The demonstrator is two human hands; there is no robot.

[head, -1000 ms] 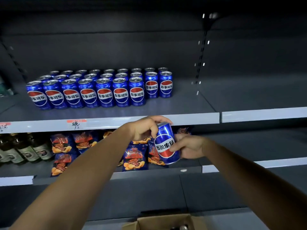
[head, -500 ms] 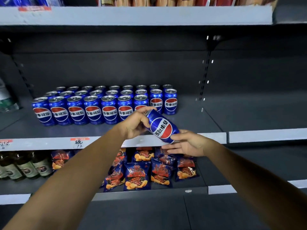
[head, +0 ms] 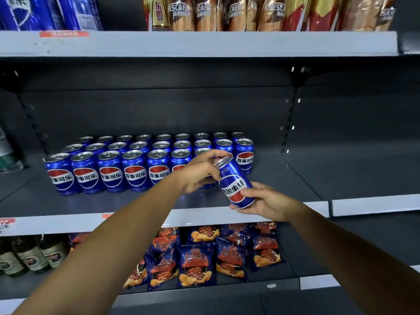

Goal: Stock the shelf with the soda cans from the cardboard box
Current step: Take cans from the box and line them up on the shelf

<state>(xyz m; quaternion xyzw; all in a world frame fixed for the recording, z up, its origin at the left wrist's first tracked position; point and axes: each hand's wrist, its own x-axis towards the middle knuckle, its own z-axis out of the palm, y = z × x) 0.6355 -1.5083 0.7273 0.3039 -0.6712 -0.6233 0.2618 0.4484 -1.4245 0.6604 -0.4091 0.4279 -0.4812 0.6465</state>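
Note:
A blue soda can (head: 236,185) hangs tilted in the air, label upside down, just above the front of the grey middle shelf (head: 272,211). My left hand (head: 200,173) grips its silver top end. My right hand (head: 266,201) cups its lower end, thumb on the side and fingers underneath. Behind the hands, several matching cans (head: 134,171) stand upright in three rows on that shelf. The held can is at the right end of the front row. The cardboard box is out of view.
Bare shelf surface (head: 302,178) lies right of the can rows. Snack bags (head: 193,262) and dark bottles (head: 29,258) fill the shelf below. The shelf above (head: 204,43) carries gold coffee packs (head: 238,12) and blue cans (head: 45,12).
Both hands have lifted the can from below the shelf edge to shelf level and tipped it over. The view rose, and the box dropped out of sight.

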